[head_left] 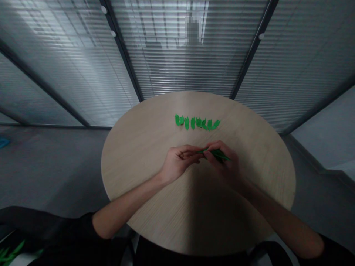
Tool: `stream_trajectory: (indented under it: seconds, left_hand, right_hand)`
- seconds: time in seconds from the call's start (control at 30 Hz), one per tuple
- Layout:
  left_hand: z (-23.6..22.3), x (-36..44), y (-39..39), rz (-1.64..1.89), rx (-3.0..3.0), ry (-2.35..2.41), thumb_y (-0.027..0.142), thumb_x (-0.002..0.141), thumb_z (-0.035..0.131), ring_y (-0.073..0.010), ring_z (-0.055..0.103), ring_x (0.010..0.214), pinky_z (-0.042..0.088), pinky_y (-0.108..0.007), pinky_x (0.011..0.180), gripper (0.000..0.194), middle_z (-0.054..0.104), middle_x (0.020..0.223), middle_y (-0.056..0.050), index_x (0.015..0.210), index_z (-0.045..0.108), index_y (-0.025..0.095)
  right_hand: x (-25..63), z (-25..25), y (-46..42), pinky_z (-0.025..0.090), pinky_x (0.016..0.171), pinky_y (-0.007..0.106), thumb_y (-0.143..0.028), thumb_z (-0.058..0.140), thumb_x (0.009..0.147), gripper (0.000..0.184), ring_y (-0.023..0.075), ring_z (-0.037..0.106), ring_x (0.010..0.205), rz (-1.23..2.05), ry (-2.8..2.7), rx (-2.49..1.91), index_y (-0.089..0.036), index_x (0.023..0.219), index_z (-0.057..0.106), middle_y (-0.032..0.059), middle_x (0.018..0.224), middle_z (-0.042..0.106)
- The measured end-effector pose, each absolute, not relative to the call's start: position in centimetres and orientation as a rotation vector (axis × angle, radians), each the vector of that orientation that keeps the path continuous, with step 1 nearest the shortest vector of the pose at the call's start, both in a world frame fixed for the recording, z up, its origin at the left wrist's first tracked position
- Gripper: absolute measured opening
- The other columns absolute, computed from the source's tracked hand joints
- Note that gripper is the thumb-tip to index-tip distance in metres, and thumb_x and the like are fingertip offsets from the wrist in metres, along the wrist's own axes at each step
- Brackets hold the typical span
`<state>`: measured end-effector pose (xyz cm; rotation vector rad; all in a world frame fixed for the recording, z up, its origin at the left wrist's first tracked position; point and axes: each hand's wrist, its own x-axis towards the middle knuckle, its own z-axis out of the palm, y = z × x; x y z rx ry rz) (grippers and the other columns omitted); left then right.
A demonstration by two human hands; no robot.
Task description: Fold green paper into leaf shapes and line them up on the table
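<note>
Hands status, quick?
Left hand and right hand both pinching green leaf sprig. Row of green leaves lies ahead on round wooden table, untouched by either hand.

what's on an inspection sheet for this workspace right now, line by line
surface: round light wood-grain table
job's things: row of green leaf-shaped pieces on the table; another green leaf piece held above it
clutter: blue object on the floor; green leafy bits in the lower left corner
hands: right hand pinches the held piece; left hand meets it at its thin end, grip unclear
cables: nothing seen
surroundings: glass partition with horizontal blinds; grey floor
</note>
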<state>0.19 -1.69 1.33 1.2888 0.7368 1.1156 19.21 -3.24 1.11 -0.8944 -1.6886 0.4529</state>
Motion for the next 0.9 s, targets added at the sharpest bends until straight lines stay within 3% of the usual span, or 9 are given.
stream_trajectory:
  seconds: [0.7, 0.9]
  left_hand:
    - [1.89, 0.09, -1.43, 1.084, 1.228, 0.713, 0.034, 0.077, 0.089, -0.0148, 0.078, 0.075, 0.062, -0.023, 0.069, 0.028, 0.083, 0.084, -0.006, 0.095, 0.079, 0.014]
    - [1.99, 0.24, -1.51, 1.057, 1.235, 0.677, 0.030, 0.078, 0.088, -0.0187, 0.080, 0.083, 0.063, -0.023, 0.065, 0.032, 0.084, 0.093, -0.008, 0.106, 0.079, 0.014]
  right_hand:
    - [19.41, 1.03, -3.33, 0.054, 0.069, 0.027, -0.021, 0.073, 0.093, 0.008, 0.0152, 0.070, 0.083, 0.446, -1.700, -0.868, -0.024, 0.094, 0.066, 0.0030, 0.098, 0.074]
    - [19.38, 1.25, -3.38, 0.056, 0.074, 0.029, -0.017, 0.071, 0.094, 0.007, 0.0157, 0.071, 0.086, 0.405, -1.719, -0.821, -0.024, 0.092, 0.068, 0.0039, 0.099, 0.073]
